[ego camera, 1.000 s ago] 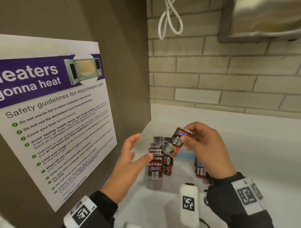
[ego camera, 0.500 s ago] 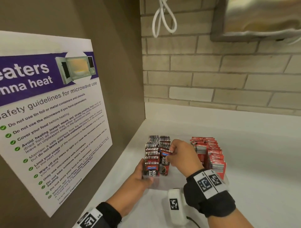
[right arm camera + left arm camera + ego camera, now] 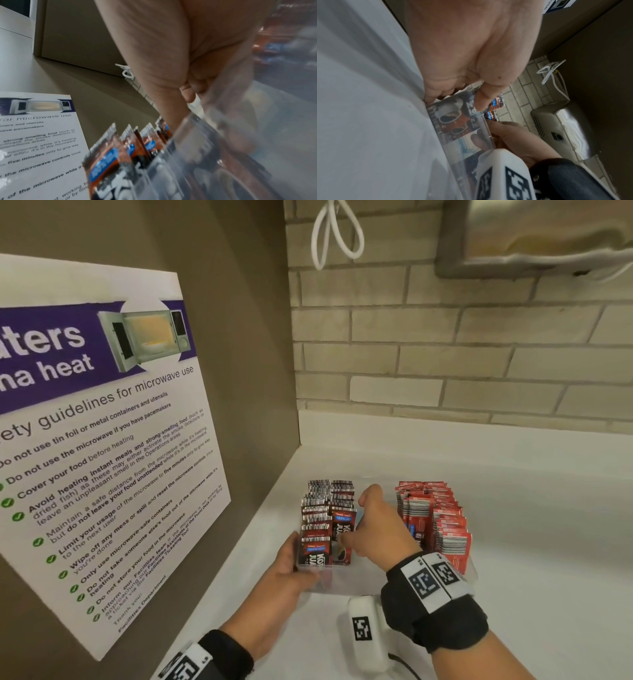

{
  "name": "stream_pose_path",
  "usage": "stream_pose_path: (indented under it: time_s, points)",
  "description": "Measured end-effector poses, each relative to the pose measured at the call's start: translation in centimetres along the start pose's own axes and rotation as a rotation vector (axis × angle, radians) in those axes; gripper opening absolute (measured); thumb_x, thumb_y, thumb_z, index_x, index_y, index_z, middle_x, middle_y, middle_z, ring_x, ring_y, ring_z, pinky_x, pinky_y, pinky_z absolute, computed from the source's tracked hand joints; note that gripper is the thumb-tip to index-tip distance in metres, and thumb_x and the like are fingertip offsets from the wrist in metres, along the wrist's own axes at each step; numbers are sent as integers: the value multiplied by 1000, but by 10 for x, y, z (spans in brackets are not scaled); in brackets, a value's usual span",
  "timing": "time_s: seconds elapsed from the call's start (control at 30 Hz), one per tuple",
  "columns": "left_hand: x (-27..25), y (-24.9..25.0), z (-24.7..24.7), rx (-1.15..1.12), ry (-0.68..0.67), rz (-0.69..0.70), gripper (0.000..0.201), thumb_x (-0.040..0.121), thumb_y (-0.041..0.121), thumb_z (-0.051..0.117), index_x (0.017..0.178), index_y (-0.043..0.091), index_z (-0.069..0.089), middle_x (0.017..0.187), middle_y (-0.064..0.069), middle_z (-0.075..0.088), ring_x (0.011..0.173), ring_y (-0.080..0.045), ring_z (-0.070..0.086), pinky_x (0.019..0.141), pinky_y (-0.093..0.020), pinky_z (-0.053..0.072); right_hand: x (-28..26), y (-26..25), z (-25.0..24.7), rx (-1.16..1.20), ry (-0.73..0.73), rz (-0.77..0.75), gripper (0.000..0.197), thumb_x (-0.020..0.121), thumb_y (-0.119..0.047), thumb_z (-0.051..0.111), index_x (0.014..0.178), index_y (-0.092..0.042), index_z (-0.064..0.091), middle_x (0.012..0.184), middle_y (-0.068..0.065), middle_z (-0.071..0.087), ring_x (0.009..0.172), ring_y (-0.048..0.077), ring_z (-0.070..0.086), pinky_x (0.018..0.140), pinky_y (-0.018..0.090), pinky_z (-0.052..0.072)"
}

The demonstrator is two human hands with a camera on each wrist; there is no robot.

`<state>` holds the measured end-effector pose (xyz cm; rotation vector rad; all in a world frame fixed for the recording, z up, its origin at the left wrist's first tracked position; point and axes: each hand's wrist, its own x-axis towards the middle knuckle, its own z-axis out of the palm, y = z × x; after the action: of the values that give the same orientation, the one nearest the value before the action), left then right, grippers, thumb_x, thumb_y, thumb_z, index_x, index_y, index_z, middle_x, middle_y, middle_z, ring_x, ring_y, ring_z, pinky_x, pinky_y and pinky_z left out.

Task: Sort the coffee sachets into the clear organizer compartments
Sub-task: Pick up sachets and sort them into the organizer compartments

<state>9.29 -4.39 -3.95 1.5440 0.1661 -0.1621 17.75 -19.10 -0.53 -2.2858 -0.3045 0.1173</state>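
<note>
A clear organizer (image 3: 363, 578) stands on the white counter. Its left compartments hold rows of dark red-and-black coffee sachets (image 3: 318, 508), and bright red sachets (image 3: 435, 515) fill the right ones. My left hand (image 3: 294, 566) grips the organizer's front left corner, thumb on the front wall (image 3: 486, 129). My right hand (image 3: 373, 525) reaches down into the middle compartment. Its thumb lies beside the dark sachets (image 3: 109, 159) and its fingers (image 3: 188, 93) are loosely curled behind the clear divider. Nothing shows between thumb and fingers.
A microwave safety poster (image 3: 102, 440) hangs on the brown side panel close on the left. Behind is a brick wall with a white cable loop (image 3: 337, 234) and a steel dispenser (image 3: 534, 234) overhead. The white counter (image 3: 534, 542) runs on to the right.
My right hand came down from mid-air and set a dark sachet into the left rows. My left hand went from open in the air to gripping the organizer's corner.
</note>
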Motion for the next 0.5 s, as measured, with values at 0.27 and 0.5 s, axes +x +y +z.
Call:
stream_pose_path:
  time_s: [0.27,0.5]
  points:
    - [-7,45,-6,101,441,432,61,82,-20,41,113,32,53,121,18,57,119,0,50,87,-22,42,-24,-9,-39,-66,135,-178,31,87,-25,63,111,-22,44,89,-9,48,70,-2,44,56,12,31]
    - [6,96,39,632,111,575,45,86,-8,47,94,35,56,106,17,54,96,3,54,77,-9,44,-28,11,-87,-200,410,-218,46,90,-15,54,134,-13,43,137,1,39,127,16,33,94,12,22]
